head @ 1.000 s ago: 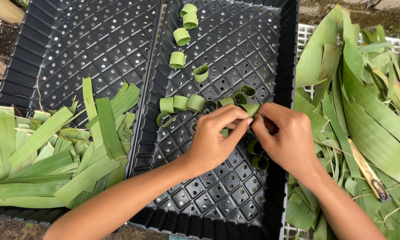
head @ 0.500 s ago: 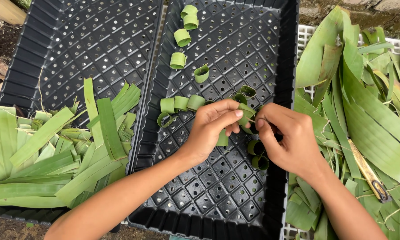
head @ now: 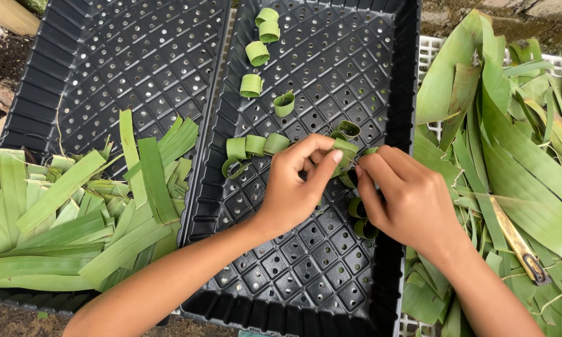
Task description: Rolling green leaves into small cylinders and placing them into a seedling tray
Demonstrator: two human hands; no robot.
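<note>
Two black perforated trays sit side by side outdoors. Right tray [head: 393, 125] holds rolled leaf rings [head: 256, 52]; left tray [head: 75, 75] holds cut leaf strips [head: 75, 212]. Left hand [head: 293, 187] and right hand [head: 412, 200] pinch a green leaf strip [head: 346, 150] over the right tray.

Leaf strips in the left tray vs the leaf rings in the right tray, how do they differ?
The leaf strips lie flat and long; the leaf rings are short pieces curled into loops. The strips sit heaped and overlapping at the near end of the left tray; the rings stand apart or in short rows across the right tray. No hand touches the strips; both hands work a piece among the rings. Both are green leaf.
</note>
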